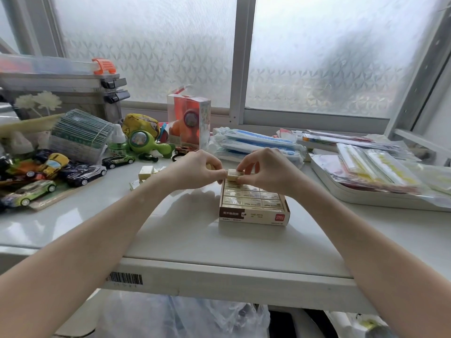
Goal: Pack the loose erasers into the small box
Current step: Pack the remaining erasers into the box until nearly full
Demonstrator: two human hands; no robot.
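Two bare hands meet over the far edge of the small cream cardboard box with a brown label strip, which sits open on the white desk. We note one cream rectangular eraser held between them: the left hand pinches its left end with curled fingertips, the right hand pinches the right end from above. Each hand's grip is closed tight on that single eraser; neither holds anything else that we can see, though something pale shows behind the left thumb and we cannot tell what it is.

The held eraser sits just above the box's back row, tilted slightly, not yet seated.

Progress, as we judge it: the box is mostly full. Near rows show wrapped erasers packed side by side, flush with the rim. The back row is partly hidden by the fingers, so we cannot count the open slots.

Remaining: a small cluster of loose cream erasers lies on the desk to the left of the left hand, well apart from the box. We judge several pieces are left to pack.

Elsewhere on the desk: toy cars at left, plastic-wrapped stationery packs at right.
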